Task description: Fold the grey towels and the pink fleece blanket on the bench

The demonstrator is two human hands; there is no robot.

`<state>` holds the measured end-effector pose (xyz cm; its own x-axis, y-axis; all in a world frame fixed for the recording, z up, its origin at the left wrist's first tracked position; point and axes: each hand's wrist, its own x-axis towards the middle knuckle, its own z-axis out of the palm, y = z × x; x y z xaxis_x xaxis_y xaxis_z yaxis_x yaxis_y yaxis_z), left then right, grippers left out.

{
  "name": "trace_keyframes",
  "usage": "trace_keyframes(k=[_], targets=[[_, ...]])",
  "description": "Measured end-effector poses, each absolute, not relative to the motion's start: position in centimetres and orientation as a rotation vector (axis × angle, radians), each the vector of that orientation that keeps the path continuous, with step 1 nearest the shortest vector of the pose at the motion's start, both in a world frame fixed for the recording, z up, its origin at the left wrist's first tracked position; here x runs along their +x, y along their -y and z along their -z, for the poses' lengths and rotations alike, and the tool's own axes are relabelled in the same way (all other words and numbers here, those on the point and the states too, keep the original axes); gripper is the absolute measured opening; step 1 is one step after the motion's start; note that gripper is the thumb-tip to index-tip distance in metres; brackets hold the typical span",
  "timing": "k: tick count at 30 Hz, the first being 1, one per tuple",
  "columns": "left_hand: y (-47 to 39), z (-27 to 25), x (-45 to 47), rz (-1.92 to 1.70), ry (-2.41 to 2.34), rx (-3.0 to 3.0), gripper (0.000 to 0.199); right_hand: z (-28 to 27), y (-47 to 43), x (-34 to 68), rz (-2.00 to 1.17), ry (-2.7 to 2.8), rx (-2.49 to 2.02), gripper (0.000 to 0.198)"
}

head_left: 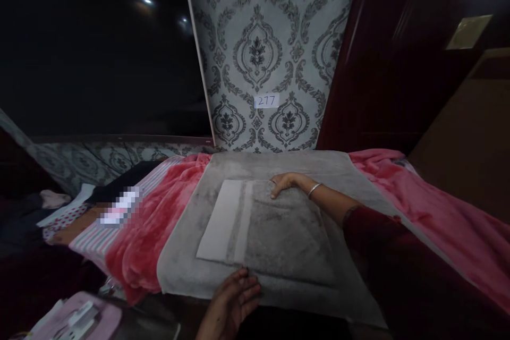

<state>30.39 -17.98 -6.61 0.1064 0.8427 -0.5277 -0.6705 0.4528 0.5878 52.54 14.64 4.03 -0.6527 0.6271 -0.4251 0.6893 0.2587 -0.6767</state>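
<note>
Curling at folded cloth's (287, 234) edge, right hand (284, 183)

Pale-banded grey cloth (285, 234), pink blanket (153, 226), striped fabric (90, 244), grey damask-patterned wallpaper (274, 64)

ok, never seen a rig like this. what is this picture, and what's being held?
There's no machine: these are a person's own bare hands, seen by a camera worn on their head, looking forward and down. A folded gray cloth with a pale end and stripe lies on a larger gray cloth; pink fabric shows on both sides. The right hand is at the folded cloth's far edge, though its grip is unclear. The left hand is open by the near edge; whether it touches is hard to tell.
</note>
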Motion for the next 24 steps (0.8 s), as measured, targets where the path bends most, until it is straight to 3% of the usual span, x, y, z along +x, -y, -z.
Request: trace_keyframes(k=[6, 15, 24], targets=[[18.0, 5.7, 30.6, -1.134, -0.930, 0.245, 0.054, -6.9, -11.2, 52.7, 1.515, -2.592, 1.295, 0.044], [15.8, 5.1, 34.9, -1.476, -0.761, 0.416, 0.053, -18.2, -4.9, 54.1, 1.650, -2.732, 1.381, 0.040], [4.3, -10.3, 33.9, -1.714, -0.673, 0.695, 0.045, -24.0, -2.7, 61.5, 2.030, -2.736, 2.047, 0.039]])
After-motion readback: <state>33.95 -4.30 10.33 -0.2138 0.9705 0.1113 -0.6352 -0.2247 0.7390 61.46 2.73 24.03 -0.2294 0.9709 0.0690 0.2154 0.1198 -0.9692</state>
